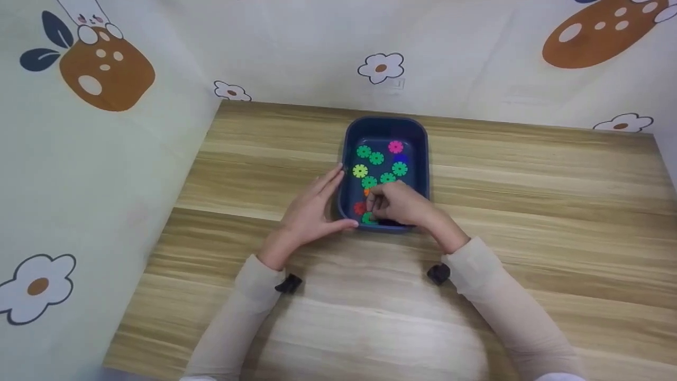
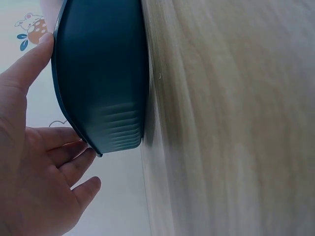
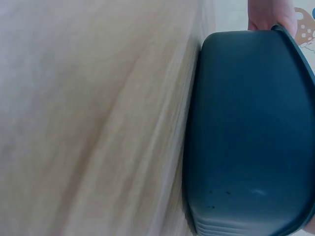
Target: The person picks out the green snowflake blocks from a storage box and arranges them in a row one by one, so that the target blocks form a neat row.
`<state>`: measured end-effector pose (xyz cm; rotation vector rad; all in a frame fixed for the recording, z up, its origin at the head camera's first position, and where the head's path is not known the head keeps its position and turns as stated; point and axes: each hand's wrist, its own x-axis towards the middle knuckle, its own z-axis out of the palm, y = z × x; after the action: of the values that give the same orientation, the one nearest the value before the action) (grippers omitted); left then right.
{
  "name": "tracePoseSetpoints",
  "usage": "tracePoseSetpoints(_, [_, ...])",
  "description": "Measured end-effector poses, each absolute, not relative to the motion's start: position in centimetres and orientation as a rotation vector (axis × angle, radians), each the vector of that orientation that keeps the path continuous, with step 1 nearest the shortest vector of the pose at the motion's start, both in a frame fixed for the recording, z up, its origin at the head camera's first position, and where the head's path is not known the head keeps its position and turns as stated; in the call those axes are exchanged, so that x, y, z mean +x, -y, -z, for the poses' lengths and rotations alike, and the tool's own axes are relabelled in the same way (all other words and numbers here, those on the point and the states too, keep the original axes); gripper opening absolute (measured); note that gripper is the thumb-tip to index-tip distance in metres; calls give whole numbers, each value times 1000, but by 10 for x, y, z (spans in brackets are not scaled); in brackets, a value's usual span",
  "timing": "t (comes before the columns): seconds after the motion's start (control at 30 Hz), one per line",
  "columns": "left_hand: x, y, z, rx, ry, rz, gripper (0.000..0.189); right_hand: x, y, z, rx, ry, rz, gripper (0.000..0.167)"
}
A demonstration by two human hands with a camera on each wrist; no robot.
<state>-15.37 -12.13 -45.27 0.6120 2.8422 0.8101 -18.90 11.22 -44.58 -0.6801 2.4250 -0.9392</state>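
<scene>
A dark blue plastic tub [image 1: 427, 174] stands on the table, holding several flat notched discs: green discs [image 1: 376, 158], a yellow one [image 1: 360, 171], a pink one [image 1: 395, 147], a blue one [image 1: 401, 158] and a red one [image 1: 360, 208]. Along the tub's left side my left hand [image 1: 309, 211] spreads, thumb at the near corner and straight fingertips at the rim. My right hand [image 1: 399, 203] reaches inside the near end, fingers bent down beside a green disc [image 1: 368, 218]; whether they pinch it I cannot tell. An orange piece [image 1: 366, 192] peeks out by its fingers.
The wood-grain table [image 1: 529, 211] extends on both sides of the tub. Behind it and to the left rises a pale wall covering [image 1: 296, 47] printed with flowers and fruit. Small black devices [image 1: 439, 274] sit at both wrists.
</scene>
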Motion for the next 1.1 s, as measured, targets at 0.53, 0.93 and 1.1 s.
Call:
tracePoseSetpoints(0.53, [-154,120,453,600,-2776,-952,106,-194,-118,422,-619,-2581,1228,8])
tracePoseSetpoints(0.93, [-155,110,458,479,-2531,-1344,111,-199,-130,403,-570,-2638,1283,10])
tracePoseSetpoints(1.1, [-154,106,461,448,-2508,-1362,111,-200,-134,397,-519,-2631,1293,12])
